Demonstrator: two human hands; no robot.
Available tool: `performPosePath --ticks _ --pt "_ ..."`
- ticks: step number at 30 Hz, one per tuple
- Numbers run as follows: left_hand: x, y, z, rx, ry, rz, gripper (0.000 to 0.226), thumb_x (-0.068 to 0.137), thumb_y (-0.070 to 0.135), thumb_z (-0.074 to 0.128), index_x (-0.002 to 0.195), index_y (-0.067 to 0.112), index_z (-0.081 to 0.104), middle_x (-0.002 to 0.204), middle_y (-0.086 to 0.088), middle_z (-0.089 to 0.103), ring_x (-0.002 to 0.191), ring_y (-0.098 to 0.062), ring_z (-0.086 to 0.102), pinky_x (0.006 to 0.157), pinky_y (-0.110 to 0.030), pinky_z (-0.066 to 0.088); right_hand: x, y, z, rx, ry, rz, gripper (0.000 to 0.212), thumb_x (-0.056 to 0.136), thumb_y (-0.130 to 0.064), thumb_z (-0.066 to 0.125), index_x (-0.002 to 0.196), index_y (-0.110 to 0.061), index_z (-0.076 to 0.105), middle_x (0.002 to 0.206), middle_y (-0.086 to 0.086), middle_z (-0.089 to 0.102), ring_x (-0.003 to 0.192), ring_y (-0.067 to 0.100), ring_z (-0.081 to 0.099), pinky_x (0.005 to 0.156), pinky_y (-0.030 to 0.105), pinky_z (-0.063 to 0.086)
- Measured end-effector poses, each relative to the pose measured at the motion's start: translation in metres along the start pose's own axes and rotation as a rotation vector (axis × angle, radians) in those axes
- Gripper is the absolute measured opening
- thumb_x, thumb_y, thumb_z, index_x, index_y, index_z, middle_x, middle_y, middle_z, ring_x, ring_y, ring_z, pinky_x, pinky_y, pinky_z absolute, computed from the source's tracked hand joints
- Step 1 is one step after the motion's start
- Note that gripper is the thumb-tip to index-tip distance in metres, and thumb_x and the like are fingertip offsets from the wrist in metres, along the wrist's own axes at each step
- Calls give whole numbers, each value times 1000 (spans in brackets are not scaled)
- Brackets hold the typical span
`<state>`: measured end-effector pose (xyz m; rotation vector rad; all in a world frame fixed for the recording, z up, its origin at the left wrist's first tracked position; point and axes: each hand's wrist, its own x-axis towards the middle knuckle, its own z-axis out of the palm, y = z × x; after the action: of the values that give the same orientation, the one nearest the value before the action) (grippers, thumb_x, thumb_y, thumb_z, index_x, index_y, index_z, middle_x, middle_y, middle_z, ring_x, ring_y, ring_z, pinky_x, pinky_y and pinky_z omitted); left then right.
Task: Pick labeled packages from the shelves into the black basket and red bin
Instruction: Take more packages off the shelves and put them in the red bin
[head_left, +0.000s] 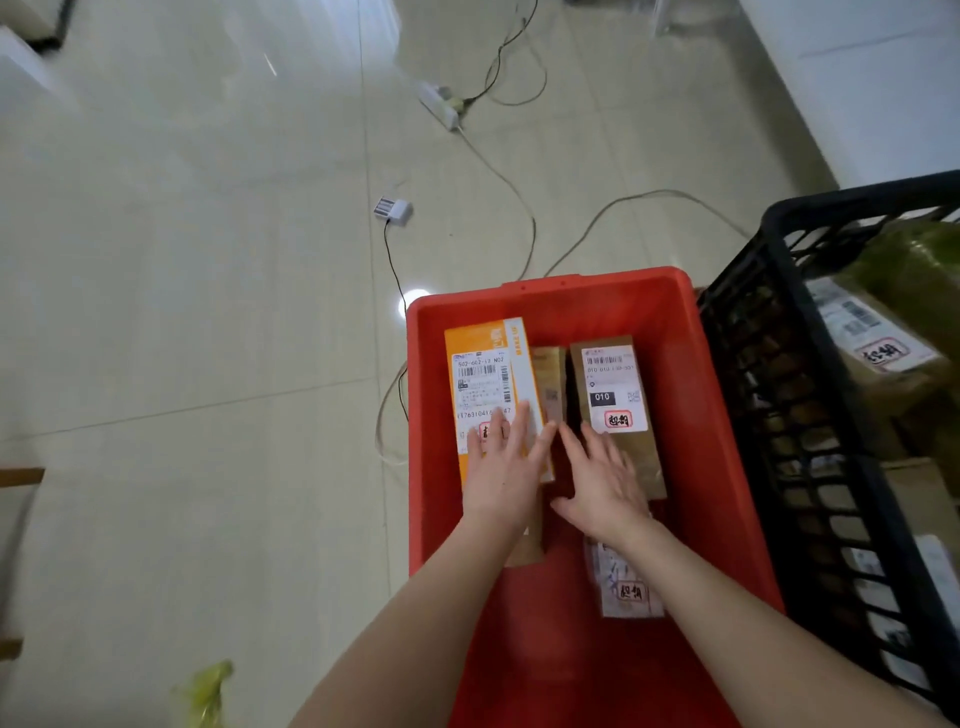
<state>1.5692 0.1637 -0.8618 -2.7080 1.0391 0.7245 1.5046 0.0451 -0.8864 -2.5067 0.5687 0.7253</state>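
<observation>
- Near end of the red bin (691, 415): bare floor shows between the forearms; I judge there is room here for more packages.
- Toward the near right wall: a white-labelled packet (628, 587) lies flat, partly under the right wrist.
- Mid-bin: the left hand (501, 467) lies flat with fingers straight on the near end of the orange box (483, 374); the right hand (602, 483) lies flat the same way on the near end of the brown box (613, 384); neither curls round anything; they seem to be squaring up the row.
- Far end: the orange box sits by the left wall, a narrow box (550, 384) in the middle, the brown box to its right; a strip stays free along the right wall.
- Just beside the bin's right wall: the black basket (779, 364) already holds labelled parcels (878, 338); how full it is runs out of frame.
- Progress: some packages are in both containers; the shelves are not in view, so what is left cannot be told.
- Beyond the far rim: open tiled floor crossed by cables (519, 208), with an adapter (393, 210) and a power strip (441, 104); mind the feet there.
</observation>
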Motion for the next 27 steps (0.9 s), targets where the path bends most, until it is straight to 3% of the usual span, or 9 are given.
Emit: performPosePath --ticks 2,7,15,21,27 --pt "3 -1 2 11 -17 -6 76 95 18 49 151 30 -1 159 -8 -15 145 -40 -4 114 -52 16 -1 0 2 -13 10 9 96 83 -37 66 153 -28 1 160 3 3 147 25 3 119 43 12" --pt "-4 -23 0 31 6 -79 87 90 1 49 151 32 -6 159 -5 -15 144 -43 2 105 -47 37 -6 -1 0 30 20 42 92 85 -36 65 153 -26 5 160 3 6 147 25 5 118 41 14" --pt "0 -1 -6 136 -67 -73 97 87 1 49 148 33 -19 157 -6 -24 144 -42 -2 94 -41 46 -24 19 -11 78 36 71 90 85 -35 66 153 -28 6 159 3 9 147 26 8 115 44 21" --pt "-13 12 -21 153 -85 -81 88 89 6 53 152 22 -6 160 -9 -9 146 -34 6 112 -46 28 -45 37 -26 90 48 108 89 85 -36 66 152 -27 8 159 2 8 147 25 8 117 41 20" --pt "-37 53 -55 183 -49 73 82 90 14 56 152 15 4 160 -9 3 146 -28 8 115 -40 23 -89 39 -54 136 99 139 86 87 -36 63 152 -28 7 159 2 8 147 26 6 116 42 20"
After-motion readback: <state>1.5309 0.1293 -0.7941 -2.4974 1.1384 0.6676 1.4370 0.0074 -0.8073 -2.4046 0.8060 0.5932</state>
